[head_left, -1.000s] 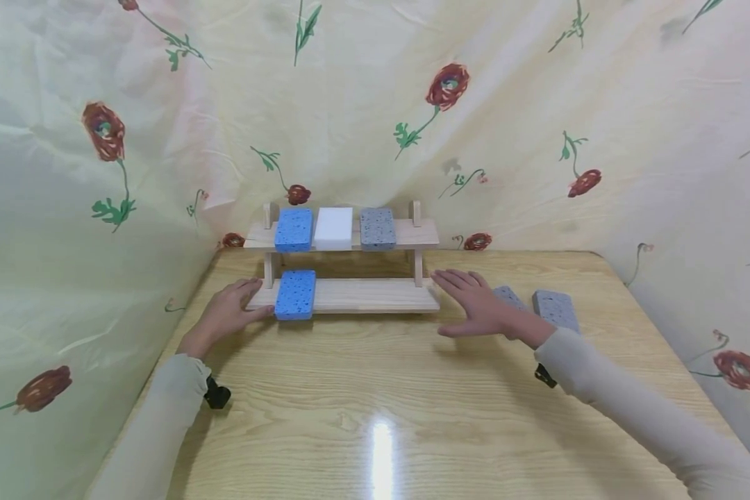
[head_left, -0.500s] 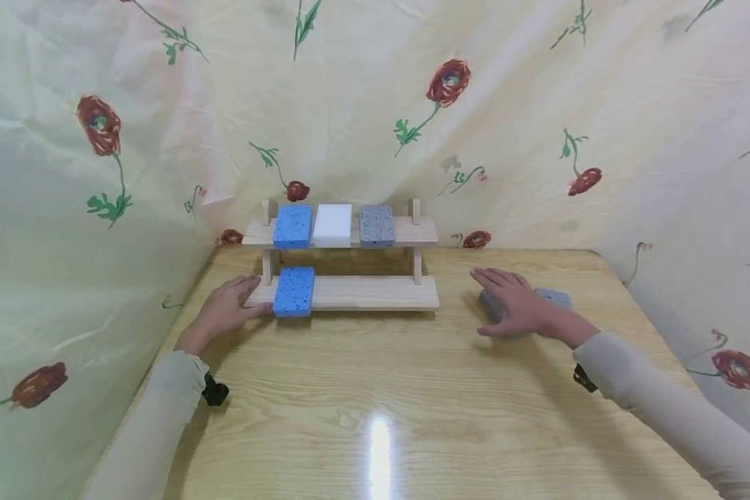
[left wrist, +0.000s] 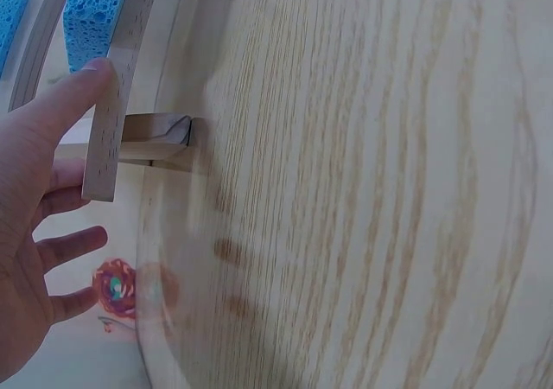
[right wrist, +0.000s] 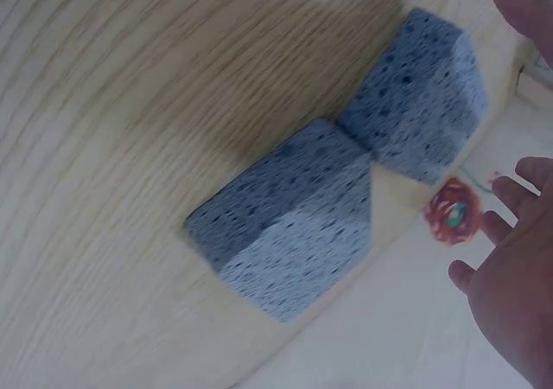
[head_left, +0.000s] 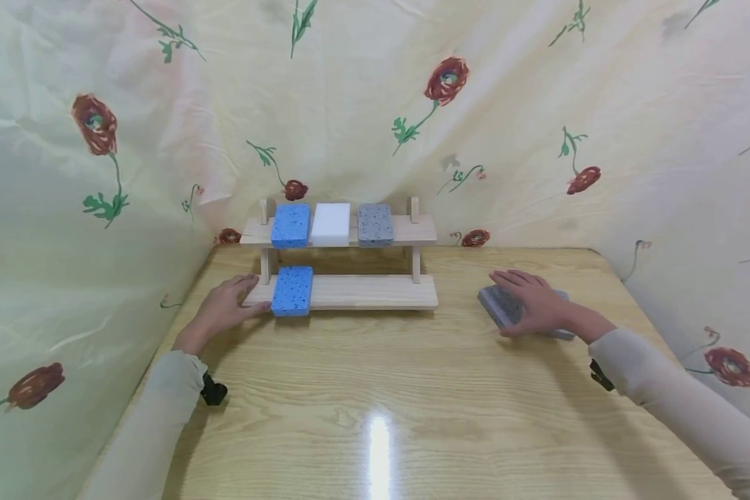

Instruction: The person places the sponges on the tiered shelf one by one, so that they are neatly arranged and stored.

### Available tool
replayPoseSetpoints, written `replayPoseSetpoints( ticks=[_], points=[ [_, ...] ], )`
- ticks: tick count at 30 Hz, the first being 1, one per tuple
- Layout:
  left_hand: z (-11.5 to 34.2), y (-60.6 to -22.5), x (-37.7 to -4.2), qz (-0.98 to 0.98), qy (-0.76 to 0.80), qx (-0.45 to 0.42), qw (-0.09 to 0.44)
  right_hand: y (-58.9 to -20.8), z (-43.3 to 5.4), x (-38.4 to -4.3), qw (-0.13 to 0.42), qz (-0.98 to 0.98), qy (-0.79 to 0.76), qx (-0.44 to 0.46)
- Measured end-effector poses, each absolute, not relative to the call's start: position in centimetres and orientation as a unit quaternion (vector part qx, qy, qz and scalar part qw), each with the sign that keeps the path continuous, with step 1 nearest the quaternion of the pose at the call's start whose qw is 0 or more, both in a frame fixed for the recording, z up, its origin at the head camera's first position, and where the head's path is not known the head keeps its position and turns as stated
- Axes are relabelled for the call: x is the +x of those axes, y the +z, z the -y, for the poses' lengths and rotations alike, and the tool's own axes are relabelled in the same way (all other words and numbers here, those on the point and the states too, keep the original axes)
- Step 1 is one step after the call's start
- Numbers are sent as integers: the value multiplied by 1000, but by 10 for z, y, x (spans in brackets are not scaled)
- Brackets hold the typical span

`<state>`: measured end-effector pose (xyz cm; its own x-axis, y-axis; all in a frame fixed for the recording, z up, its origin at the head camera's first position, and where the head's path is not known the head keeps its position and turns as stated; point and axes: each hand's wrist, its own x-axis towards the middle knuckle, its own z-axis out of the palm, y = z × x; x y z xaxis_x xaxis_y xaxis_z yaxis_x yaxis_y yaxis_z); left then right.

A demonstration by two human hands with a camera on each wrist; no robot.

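Note:
A small two-tier wooden shelf (head_left: pixel 375 292) stands at the back of the table. My left hand (head_left: pixel 221 309) holds the left end of its lower board, thumb at the front edge and fingers behind. Beside that thumb, a blue sponge (head_left: pixel 292 292) lies on the lower board. My right hand (head_left: pixel 533 303) hovers with spread fingers over two grey speckled sponges, partly covering them in the head view. In the right wrist view, one grey sponge (right wrist: pixel 289 220) lies corner to corner with the other grey sponge (right wrist: pixel 419 95); the hand is apart from both.
The upper board carries another blue sponge (head_left: pixel 290 226), a white sponge (head_left: pixel 331 224) and a dark grey sponge (head_left: pixel 375 226). Flower-patterned cloth (head_left: pixel 350 104) hangs right behind the table and along both sides. The wooden table (head_left: pixel 287 410) extends toward the person.
My right hand has moved away from the shelf's right end, rightward over the grey sponges. The left hand stays at the shelf, and the head view has shifted slightly.

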<state>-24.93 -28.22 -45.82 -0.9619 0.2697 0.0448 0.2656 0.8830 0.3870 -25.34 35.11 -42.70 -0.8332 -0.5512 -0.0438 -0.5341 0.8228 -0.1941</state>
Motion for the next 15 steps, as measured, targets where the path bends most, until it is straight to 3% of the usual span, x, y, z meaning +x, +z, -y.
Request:
replayPoseSetpoints(
  ticks=[15],
  points=[
    [282,-459,-250,-969,202,140,2,-433,-371,-266,98,-958,-95,-251]
  ],
)
